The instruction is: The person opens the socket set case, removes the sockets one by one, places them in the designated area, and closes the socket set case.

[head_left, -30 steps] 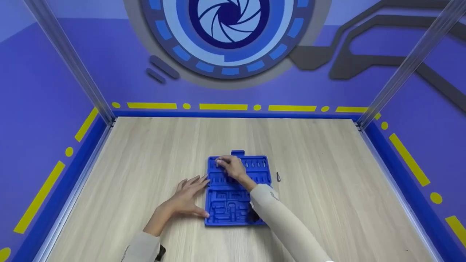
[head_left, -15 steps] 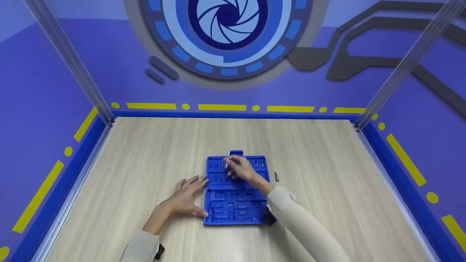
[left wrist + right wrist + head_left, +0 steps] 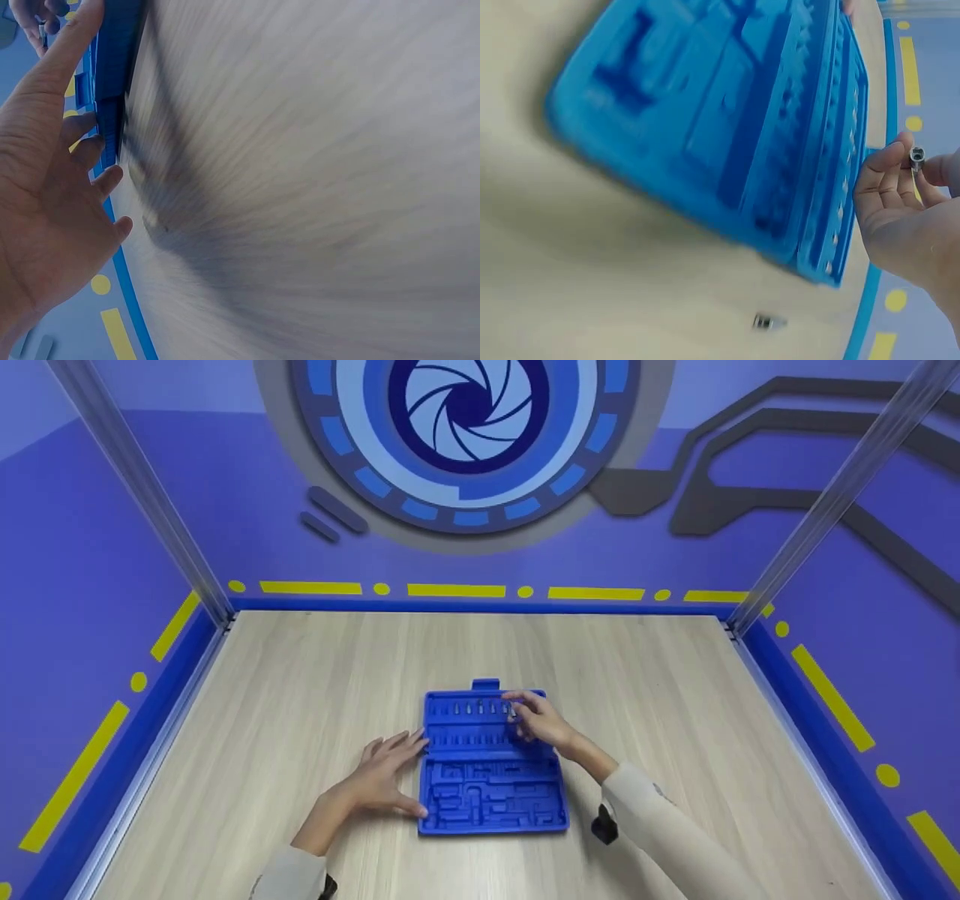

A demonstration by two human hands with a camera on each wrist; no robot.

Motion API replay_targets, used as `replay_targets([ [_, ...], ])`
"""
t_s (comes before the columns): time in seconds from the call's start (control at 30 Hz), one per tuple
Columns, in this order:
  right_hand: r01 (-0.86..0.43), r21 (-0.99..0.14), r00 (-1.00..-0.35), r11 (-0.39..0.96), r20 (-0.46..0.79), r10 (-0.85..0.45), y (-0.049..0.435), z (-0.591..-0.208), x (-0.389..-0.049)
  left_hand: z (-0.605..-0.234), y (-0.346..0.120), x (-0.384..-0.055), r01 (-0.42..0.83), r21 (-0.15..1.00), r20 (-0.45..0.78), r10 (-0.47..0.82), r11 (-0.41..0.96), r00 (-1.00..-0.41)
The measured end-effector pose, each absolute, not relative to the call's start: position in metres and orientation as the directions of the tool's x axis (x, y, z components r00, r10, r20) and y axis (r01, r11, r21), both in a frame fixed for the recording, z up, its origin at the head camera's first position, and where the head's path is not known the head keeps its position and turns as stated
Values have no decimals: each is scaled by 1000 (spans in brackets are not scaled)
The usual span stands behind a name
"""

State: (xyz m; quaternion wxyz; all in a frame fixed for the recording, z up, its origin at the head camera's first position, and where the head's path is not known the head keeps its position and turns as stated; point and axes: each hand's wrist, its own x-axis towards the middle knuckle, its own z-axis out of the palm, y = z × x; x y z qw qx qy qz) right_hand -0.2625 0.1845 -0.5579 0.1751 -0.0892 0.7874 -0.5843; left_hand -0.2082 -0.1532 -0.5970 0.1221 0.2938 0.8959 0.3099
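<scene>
A blue plastic tool case [image 3: 491, 795] lies unfolded on the table, its near half moulded with recesses. Several small metal sockets [image 3: 481, 707] stand in a row in the far half. My left hand [image 3: 379, 776] rests with spread fingers against the case's left edge; the left wrist view shows its thumb [image 3: 71, 45] along the blue side. Over the right end of the far row, my right hand [image 3: 544, 725] pinches a small metal socket [image 3: 917, 156] between thumb and fingers. A loose pointed metal piece [image 3: 768, 322] lies right of the case; the right hand hides it in the head view.
The case's latch tab [image 3: 486, 684] sticks out at its far edge. Wood-grain table [image 3: 315, 675] surrounds the case. Blue walls [image 3: 315, 562] with yellow marks and clear corner posts [image 3: 825, 510] enclose the back and sides.
My right hand has moved right along the far row, a silver piece at its fingertips, uncovering sockets on the left. The left hand stays in place. The head view has tilted slightly up.
</scene>
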Motion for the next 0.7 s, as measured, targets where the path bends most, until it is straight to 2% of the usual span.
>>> replay_targets([
  [0.4, -10, -921, -906, 390, -157, -394, 233, -551, -260, -597, -157, -206, 448, 622, -35, 595, 642, -803],
  [0.6, -117, -926, -895, 358, -58, -442, 255, -557, -261, -596, -155, -207, 451, 624, -32, 598, 638, -801],
  [0.7, -132, -916, -897, 378, -52, -439, 262, -558, -260, -596, -154, -207, 451, 626, -31, 598, 636, -801],
])
